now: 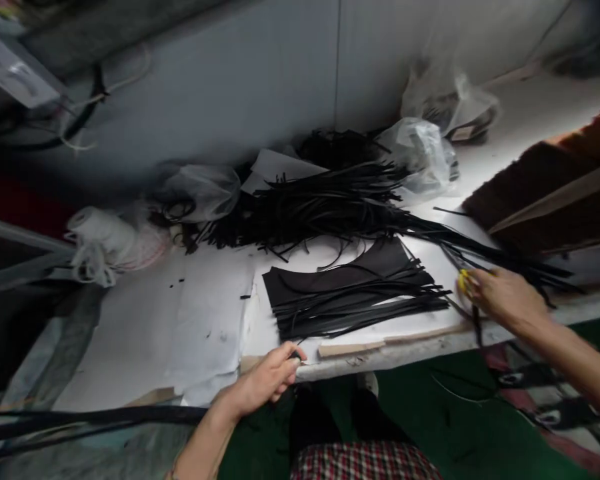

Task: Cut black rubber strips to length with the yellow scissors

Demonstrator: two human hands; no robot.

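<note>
My left hand (266, 379) is at the front edge of the table, thumb and forefinger pinched on the dark end of a black strip (296, 355). Just beyond it, several narrow black strips (360, 313) lie across a dark sheet (325, 279). Over the table's right side, my right hand (507, 298) is closed around yellow-handled scissors (463, 283), whose blades point away from me and are blurred. A short black strip (477, 325) hangs below that hand.
Behind lies a large heap of black strips (325, 207), with a longer bundle (460, 240) trailing right. Clear plastic bags (420, 150) stand at the back. A white twine spool (103, 233) is at left, a brown carton (550, 193) at right. Dark cables (95, 417) cross the near left.
</note>
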